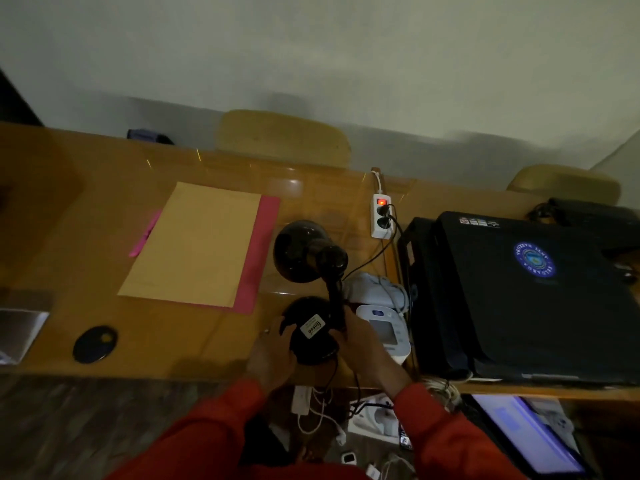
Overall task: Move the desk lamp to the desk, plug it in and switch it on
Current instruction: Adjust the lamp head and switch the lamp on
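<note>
**Black desk lamp in both my hands, at the near edge of the desk**

I hold the glossy black desk lamp (311,289) with both hands by its round base. My left hand (273,355) wraps the left side of the base, and my right hand (360,344) closes around the right side, where the thin neck goes up. The base is tilted, so its underside with a white rectangular label (313,328) faces up to me. The long axis of the lamp runs from the base near me up and away to the dome-shaped shade, which points away from me and a little to the left. The lamp is over the near edge of the shiny brown wooden desk (86,271), between the papers and a white blood pressure monitor (384,332) with a grey screen.

The black cord (367,263) runs across the desk toward the white plastic power strip (381,216). The strip has a red lit switch, and two black plugs sit in its sockets; I cannot tell whether one of them is the lamp's.

To the left lies a flat tan paper envelope (194,244) on top of a pink folder (258,254), and a pink pen (145,233) is just beside them. A dark oval object (95,344) lies near the front edge. To the right a closed black laptop (533,299) with a round blue sticker rests on another flat black thing.
</note>
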{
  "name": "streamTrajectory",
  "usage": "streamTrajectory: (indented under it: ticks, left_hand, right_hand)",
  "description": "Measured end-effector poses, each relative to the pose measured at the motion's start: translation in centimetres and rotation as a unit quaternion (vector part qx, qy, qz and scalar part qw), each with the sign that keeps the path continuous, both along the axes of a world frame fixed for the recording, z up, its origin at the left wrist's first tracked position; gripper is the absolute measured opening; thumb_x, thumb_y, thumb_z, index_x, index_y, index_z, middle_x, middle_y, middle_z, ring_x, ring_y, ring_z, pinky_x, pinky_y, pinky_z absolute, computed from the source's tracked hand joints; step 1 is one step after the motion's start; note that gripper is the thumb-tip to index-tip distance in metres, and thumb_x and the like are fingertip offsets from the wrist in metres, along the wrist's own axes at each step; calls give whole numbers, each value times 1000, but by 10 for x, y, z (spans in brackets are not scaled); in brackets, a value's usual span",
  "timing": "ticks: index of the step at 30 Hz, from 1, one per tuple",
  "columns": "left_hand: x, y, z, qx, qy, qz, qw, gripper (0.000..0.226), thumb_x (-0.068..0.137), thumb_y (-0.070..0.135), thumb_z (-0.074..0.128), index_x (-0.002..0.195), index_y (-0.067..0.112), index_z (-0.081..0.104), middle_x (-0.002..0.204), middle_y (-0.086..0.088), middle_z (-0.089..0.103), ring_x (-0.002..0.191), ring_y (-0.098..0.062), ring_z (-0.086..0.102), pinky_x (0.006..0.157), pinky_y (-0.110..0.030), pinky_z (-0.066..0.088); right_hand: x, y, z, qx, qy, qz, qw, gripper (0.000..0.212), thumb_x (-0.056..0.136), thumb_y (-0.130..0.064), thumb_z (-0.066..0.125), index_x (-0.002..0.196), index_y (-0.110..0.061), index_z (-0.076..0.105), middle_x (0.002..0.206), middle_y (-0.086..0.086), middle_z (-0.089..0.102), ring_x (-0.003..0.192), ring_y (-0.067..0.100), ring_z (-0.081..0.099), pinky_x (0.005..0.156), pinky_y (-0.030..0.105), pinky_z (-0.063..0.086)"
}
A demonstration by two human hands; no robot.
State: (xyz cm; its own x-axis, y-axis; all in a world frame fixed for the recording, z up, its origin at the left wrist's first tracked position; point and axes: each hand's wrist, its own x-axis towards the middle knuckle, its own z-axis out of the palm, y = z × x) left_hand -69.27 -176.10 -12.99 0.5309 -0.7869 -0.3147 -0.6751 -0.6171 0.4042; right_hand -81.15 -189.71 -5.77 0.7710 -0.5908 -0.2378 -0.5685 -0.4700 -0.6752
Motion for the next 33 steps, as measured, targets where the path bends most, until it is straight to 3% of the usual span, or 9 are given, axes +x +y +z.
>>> streamTrajectory:
  ticks: [5,8,10,14,19,24,27,33]
  left_hand:
    - [-4,-1,3,18,-32,-7,999,51,93,25,42,142,19,28,153,-11,25,128,-31,40,103,-38,41]
    - [1,-5,6,-1,-39,-22,999,52,93,24,43,142,18,26,154,-9,23,130,-31,39,103,-38,42]
    - [4,-8,7,5,-39,-49,998,61,93,24,44,147,19,16,158,-6,15,131,-32,39,103,-38,43]
    - [7,-13,9,50,-68,-91,992,68,93,29,43,149,21,5,160,-6,7,133,-35,35,104,-40,40]
    - [7,-16,9,67,-72,-92,991,71,90,30,44,149,21,5,160,-8,9,133,-38,32,105,-42,37]
    - [7,-17,5,69,-75,-94,990,70,92,35,41,149,22,1,161,-8,6,137,-38,27,108,-43,35]
    - [7,-17,1,66,-79,-92,990,69,94,41,38,149,22,1,161,-8,6,137,-37,27,111,-43,32]
    - [5,-18,-7,72,-77,-75,992,71,93,47,36,149,23,-1,161,-6,4,137,-37,25,112,-44,31]
  right_hand:
    - [1,-5,37,66,-78,13,995,44,81,-22,67,118,-20,43,105,0,61,102,23,63,75,25,53]
    - [17,-9,77,47,-165,-24,985,67,74,-36,72,131,-22,38,119,4,56,104,19,59,83,37,54]
    - [29,-10,100,27,-200,-28,979,71,76,-39,70,135,-25,35,129,4,53,110,19,56,88,38,52]
    - [46,-5,117,-34,-204,-15,978,54,84,-33,64,132,-21,43,125,4,55,105,11,49,88,29,43]
    - [51,-6,110,-77,-207,-22,975,42,84,-32,63,124,-22,52,117,3,61,96,5,48,68,3,32]
    - [47,-12,107,-80,-227,-8,971,39,83,-30,65,119,-23,54,114,4,62,93,4,49,71,-2,37]
    - [44,-13,106,-87,-226,-6,970,38,83,-31,65,119,-24,54,114,2,62,93,3,49,74,-7,32]
    - [32,-15,104,-71,-245,-4,967,39,82,-31,66,119,-25,54,112,-2,61,95,3,51,72,4,40]
